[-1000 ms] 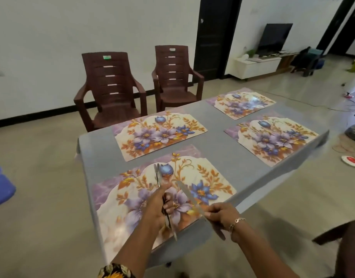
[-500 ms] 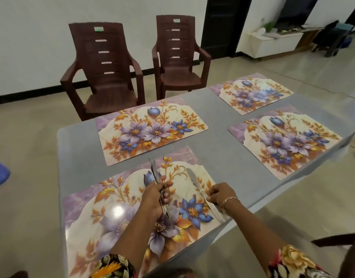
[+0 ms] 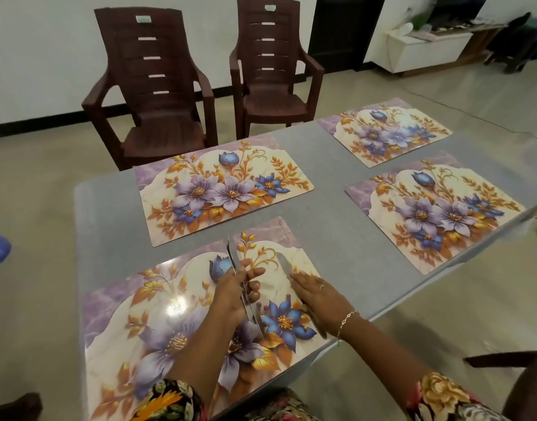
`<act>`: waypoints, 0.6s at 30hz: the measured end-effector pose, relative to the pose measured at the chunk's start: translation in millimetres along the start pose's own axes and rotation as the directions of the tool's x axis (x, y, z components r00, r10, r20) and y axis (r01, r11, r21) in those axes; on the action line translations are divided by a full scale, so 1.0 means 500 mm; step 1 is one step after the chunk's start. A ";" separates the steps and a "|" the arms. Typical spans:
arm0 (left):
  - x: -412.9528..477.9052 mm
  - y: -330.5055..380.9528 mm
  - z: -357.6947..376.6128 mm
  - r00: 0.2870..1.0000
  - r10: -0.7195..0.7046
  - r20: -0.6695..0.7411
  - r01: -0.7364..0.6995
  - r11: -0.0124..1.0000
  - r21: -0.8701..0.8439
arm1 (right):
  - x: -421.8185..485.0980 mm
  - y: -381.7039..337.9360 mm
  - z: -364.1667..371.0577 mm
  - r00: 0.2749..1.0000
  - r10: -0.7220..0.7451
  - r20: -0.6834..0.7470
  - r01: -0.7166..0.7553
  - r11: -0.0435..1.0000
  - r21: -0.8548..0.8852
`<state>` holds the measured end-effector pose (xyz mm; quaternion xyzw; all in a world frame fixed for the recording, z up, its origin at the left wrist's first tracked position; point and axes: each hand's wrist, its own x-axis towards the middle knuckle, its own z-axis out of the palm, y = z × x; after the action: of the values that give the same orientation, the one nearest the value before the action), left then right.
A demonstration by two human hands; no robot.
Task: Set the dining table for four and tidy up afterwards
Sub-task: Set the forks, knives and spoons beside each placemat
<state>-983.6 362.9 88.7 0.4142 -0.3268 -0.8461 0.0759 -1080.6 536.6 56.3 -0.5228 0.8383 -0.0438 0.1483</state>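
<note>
The person is laying a knife point(image 3: 284, 265) at the right side of the nearest placemat point(image 3: 133, 329), the right hand point(image 3: 319, 299) pressing it flat with straight fingers while the left hand point(image 3: 231, 294) is gripping the cutlery bundle point(image 3: 231, 256) over the mat, so the next move is likely calling for drawing another piece and going on to the other placemats point(image 3: 224, 189)

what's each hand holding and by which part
The left hand grips a bundle of metal cutlery around its middle, ends sticking out. The right hand grips nothing: its straight fingers press a knife flat on the near placemat.
</note>
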 end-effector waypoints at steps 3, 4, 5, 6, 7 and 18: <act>0.002 -0.002 0.009 1.000 -0.006 0.006 0.007 1.000 -0.008 | -0.003 0.022 0.018 0.999 -0.044 0.012 0.044 0.998 -0.045; 0.003 -0.004 0.013 1.000 -0.013 0.015 0.013 1.000 -0.016 | -0.007 0.018 0.008 0.999 -0.032 0.035 0.033 0.999 -0.025; 0.004 -0.005 0.016 0.999 -0.021 0.031 0.022 0.999 -0.032 | -0.008 0.013 0.000 0.999 -0.040 -0.009 0.040 0.999 -0.001; 0.005 -0.006 0.021 0.998 -0.028 0.055 0.031 0.998 -0.054 | -0.011 0.002 -0.014 1.000 0.001 0.023 -0.003 0.997 0.082; 0.007 -0.006 0.026 0.996 -0.029 0.080 0.035 0.997 -0.075 | -0.010 -0.002 -0.019 0.999 0.031 0.005 -0.032 0.990 0.135; 0.027 -0.061 0.183 0.965 -0.060 0.257 0.082 0.994 -0.075 | -0.025 0.022 -0.126 0.873 0.488 -0.004 -0.257 0.467 0.846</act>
<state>-1056.4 426.0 101.6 0.3104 -0.2822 -0.9075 0.0206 -1103.5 547.6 116.1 -0.1842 0.8233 -0.4606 0.2757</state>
